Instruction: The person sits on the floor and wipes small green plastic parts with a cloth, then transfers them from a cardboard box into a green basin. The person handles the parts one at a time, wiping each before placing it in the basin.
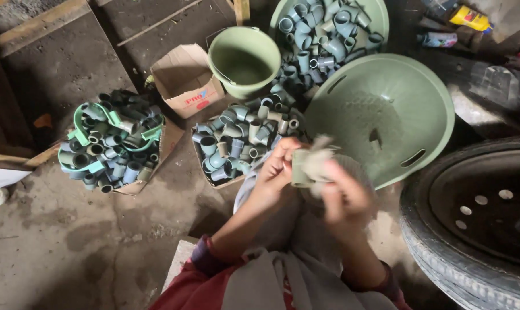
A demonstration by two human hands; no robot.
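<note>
Down in my lap, my left hand [277, 169] has its fingers clamped around a short grey-green plastic pipe fitting [301, 167], and my right hand [345, 198] presses a pale wad of fluffy fibre [318, 162] against it, fingers curled on the wad, though blur hides the exact grip. Just beyond, an open cardboard box [218, 183] is packed with grey pipe elbows [237, 140]. To its left, a green plastic basket [83, 123] overflows with more fittings. To the right, a big pale green plastic colander [397, 103] stands tilted, bare inside. Farther out sits a green plastic bucket [244, 57] beside a small cardboard carton [185, 80], and farthest, a round green basin [374, 14] heaped with fittings.
</note>
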